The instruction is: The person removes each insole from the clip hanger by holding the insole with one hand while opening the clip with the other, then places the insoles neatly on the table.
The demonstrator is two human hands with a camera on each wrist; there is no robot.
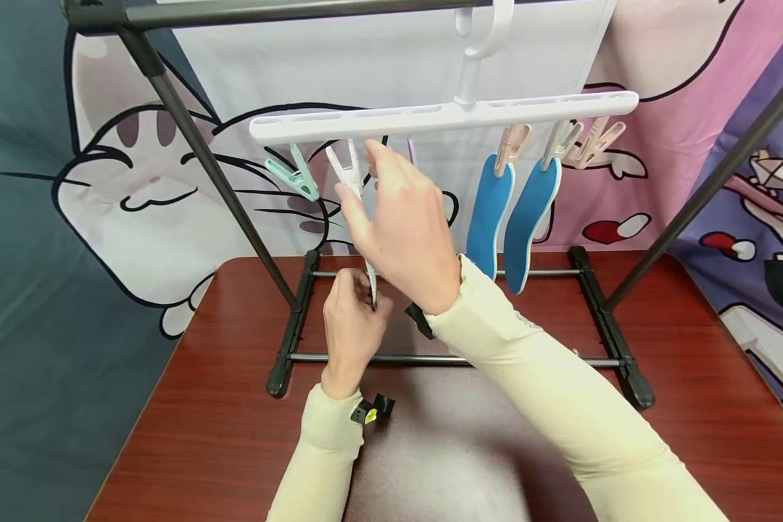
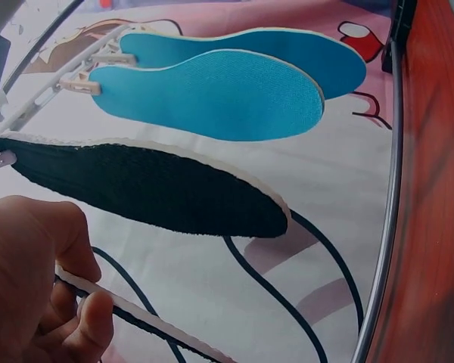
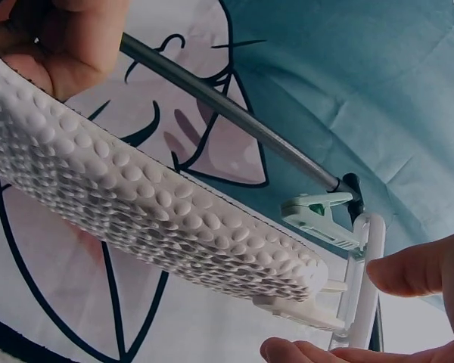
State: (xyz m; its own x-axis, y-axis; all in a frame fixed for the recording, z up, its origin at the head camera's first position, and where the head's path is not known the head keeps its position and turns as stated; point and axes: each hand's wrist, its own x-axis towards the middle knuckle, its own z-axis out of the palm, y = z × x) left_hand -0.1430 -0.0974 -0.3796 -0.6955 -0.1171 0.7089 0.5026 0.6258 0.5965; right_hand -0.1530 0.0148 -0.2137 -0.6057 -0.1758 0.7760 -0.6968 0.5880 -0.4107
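Note:
My left hand [image 1: 355,322] pinches the lower part of an insole [image 3: 159,197], with a white dimpled side and a dark other side. The insole's upper end lies at a white clothespin [image 1: 346,168] on a white clip hanger [image 1: 431,116]; whether the clip bites it I cannot tell. Beside that clothespin is my right hand [image 1: 407,225], its thumb and fingers spread apart around the hanger bar in the right wrist view and holding nothing. A second dark insole [image 2: 144,185] hangs close by in the left wrist view, mostly hidden behind my right hand in the head view.
Two blue insoles [image 1: 489,210] hang from clothespins at the hanger's right. A green clothespin [image 1: 293,174] is on its left end. The hanger hooks over a dark metal rack [image 1: 287,11] standing on a reddish-brown table [image 1: 222,435]. A cartoon-print cloth [image 1: 235,225] hangs behind.

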